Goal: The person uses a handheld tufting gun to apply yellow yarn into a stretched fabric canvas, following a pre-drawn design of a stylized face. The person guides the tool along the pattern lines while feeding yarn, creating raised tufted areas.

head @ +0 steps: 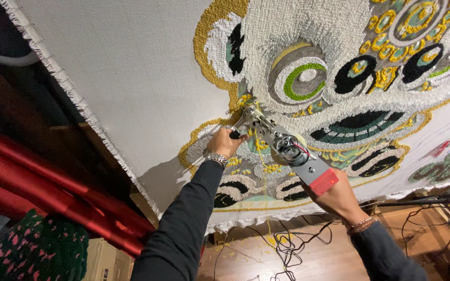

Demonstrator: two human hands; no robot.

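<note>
So a tufting gun (282, 145) is being held up against a big stretched backing cloth (131, 67), nose end pressed right into the fabric near the middle of the frame. The left hand (225, 143) is wrapped closed around the gun's black front handle (234, 135), just below the needle end, with a metal watch (217, 159) seen at the wrist and a dark sleeve (183, 229) running down to the bottom edge. The right hand (337, 198) is closed around the rear grip, mostly hidden behind the gun's grey plate and red block (323, 182); a beaded bracelet (361, 225) sits on that wrist. Exactly how the right fingers are curled can't be made out.

Yellow yarn (260, 148) is fed along the gun's body to the tip, and loose yellow scraps (272, 240) are scattered on the wooden floor (246, 260) below, next to a tangle of black cables (292, 247).

The cloth is already covered in a tufted design: white fill, gold outlines, a green-ringed eye shape (304, 79), black and teal patches. The left part of the cloth is plain and its frayed edge (79, 104) is visible.

Red rolls (42, 177) are lying off to the left, with a dark green and pink tufted piece (27, 250) in the bottom corner
</note>
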